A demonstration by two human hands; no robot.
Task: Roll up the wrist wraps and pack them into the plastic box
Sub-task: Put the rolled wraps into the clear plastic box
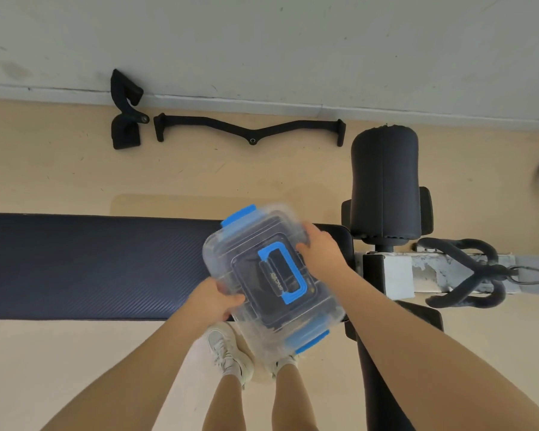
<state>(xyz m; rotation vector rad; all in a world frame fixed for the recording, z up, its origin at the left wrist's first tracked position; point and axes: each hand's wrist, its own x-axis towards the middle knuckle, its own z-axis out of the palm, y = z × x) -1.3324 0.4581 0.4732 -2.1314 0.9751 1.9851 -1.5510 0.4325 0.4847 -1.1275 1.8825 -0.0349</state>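
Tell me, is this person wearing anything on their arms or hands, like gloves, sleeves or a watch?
No. Both forearms are bare as far as the picture reaches, with no sleeves in view. The left hand and right hand have no gloves, and no watch, bracelet or ring shows. The only clothing visible is a pair of pale lace-up sneakers on the feet below.

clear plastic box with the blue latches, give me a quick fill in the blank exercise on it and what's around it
1. The clear plastic box is held by ____ hands, the left hand and the right hand.
2. The folding handle on the box's lid is coloured ____.
3. The box is held over the dark padded ____.
4. The long black cable-machine bar lies on the floor beside the ____.

Missing words: both; blue; bench; wall
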